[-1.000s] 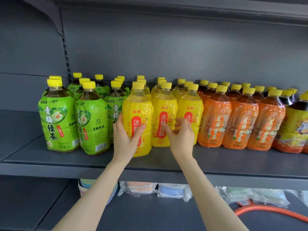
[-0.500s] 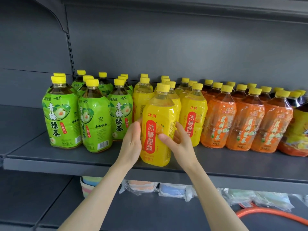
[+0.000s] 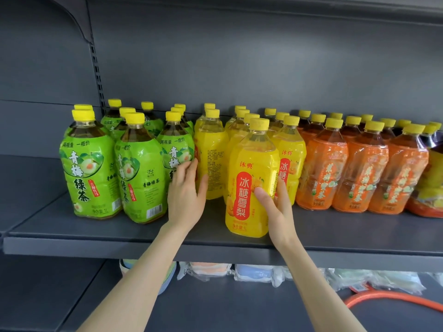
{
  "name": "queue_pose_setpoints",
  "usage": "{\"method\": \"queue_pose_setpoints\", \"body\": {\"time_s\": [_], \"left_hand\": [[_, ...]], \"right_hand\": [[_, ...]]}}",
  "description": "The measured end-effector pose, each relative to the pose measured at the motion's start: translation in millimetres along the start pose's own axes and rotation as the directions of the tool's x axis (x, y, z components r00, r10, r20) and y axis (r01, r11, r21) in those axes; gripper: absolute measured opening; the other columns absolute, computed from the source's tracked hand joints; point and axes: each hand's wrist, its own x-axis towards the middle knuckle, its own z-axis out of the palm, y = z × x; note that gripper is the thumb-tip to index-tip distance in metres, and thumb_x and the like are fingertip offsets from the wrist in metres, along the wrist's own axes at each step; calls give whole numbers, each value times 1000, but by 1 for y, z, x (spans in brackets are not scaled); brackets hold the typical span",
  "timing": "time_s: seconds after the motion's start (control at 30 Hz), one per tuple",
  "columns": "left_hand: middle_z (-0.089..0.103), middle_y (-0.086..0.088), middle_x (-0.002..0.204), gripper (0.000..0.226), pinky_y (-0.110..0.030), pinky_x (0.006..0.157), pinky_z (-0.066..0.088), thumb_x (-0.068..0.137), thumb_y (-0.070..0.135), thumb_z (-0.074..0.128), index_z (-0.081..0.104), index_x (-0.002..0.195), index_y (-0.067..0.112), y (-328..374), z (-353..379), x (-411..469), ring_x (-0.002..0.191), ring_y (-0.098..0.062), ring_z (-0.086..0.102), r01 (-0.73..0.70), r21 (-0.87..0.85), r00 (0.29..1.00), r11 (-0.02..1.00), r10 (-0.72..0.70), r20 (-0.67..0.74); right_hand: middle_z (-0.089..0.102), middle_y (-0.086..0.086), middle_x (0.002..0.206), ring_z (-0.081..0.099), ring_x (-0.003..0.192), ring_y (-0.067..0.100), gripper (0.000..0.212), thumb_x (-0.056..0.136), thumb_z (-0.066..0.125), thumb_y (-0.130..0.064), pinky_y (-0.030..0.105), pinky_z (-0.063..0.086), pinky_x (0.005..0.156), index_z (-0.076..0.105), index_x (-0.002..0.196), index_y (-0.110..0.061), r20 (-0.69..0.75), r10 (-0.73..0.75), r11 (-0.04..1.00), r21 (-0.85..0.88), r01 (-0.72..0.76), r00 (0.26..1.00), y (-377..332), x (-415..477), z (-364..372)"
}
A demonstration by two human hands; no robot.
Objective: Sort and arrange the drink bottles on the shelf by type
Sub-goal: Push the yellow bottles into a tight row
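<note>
Now, right hand (image 3: 275, 207): thumb across the red label panel and fingers curled round the right side of the front yellow bottle (image 3: 251, 188), gripped low on the body.
Left hand (image 3: 185, 195): open and holding nothing, with straight fingers laid against the second yellow bottle (image 3: 212, 164) where it meets the green bottles (image 3: 88, 168).
Bottle position: upright on the shelf (image 3: 96, 236), ahead of its yellow row and near the front lip.
Risk, tipping: a low one-handed hold on a tall, full bottle; a sideways pull may topple it off the lip.
Risk, slipping: the glossy sleeve may slide under the thumb.
Risk, knock-on: a left-hand push could rock the tight-packed neighbours.
Yellow label: 沐典, 冰糖雪梨, 净含量 1L.
Green label: 青梅绿茶, 两瓶量 一瓶价, 净含量 1L.
Orange bottles (image 3: 364, 168): vertical white characters, not legible with confidence.
</note>
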Motion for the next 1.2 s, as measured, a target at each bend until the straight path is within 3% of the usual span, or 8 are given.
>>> {"method": "queue_pose_setpoints", "body": {"time_s": [0.2,0.33,0.47,0.6,0.73,0.9,1.07,1.2], "left_hand": [[53,-17,124,45,-42,81,47,93,26,57,52,130,0,-2,-9,10,111,-32,55,-33,142,998,989,24,66],[49,-12,127,45,-32,76,47,95,29,54,48,133,5,10,-13,43,104,-27,58,-8,16,998,1000,7,60],[33,-14,147,57,-32,106,35,96,27,52,31,144,3,25,-15,88,135,-26,37,-101,-42,990,994,104,93],[19,-14,157,68,-35,112,24,99,31,46,9,150,5,34,-17,134,143,-29,21,62,-132,956,989,-21,292],[40,-15,145,60,-37,103,35,98,25,51,23,147,5,36,-14,151,132,-31,39,130,-133,909,983,-65,412],[60,-10,121,46,-37,93,46,85,22,71,51,124,8,31,-13,155,113,-27,55,168,-201,948,965,-103,301],[58,-12,121,56,-32,78,42,81,36,73,48,121,6,35,-10,152,111,-29,55,136,-46,976,990,-125,179],[41,-12,144,84,-39,95,42,76,36,77,31,142,11,32,-20,164,128,-30,43,72,37,893,997,-81,443]], "right_hand": [[69,-25,108,66,102,2,43,78,65,-41,18,55,70,50,118,-45,-98,-52,998,-30,49,994,1,3,13],[67,-12,118,66,107,10,61,69,65,-55,23,56,75,49,126,-40,-143,-68,997,-42,63,987,-1,2,17],[66,-5,124,64,112,16,61,71,65,-53,31,57,84,49,128,-37,-149,-88,995,-63,79,985,-1,1,16],[66,-6,123,64,112,17,59,73,64,-52,29,56,83,50,128,-37,-142,-94,994,-73,84,985,1,2,15],[67,-10,120,65,110,15,58,72,64,-52,26,56,78,50,126,-37,-130,-93,994,-68,85,987,1,2,14],[68,-13,116,66,107,13,56,71,65,-52,24,56,74,51,123,-38,-115,-78,996,-52,72,990,1,2,12],[67,-12,119,66,109,14,52,72,65,-53,26,57,78,52,122,-43,-96,-89,994,-67,83,991,1,4,11],[67,-14,119,65,109,13,50,72,65,-55,27,57,79,52,120,-47,-85,-100,990,-106,91,991,2,3,9]]}}
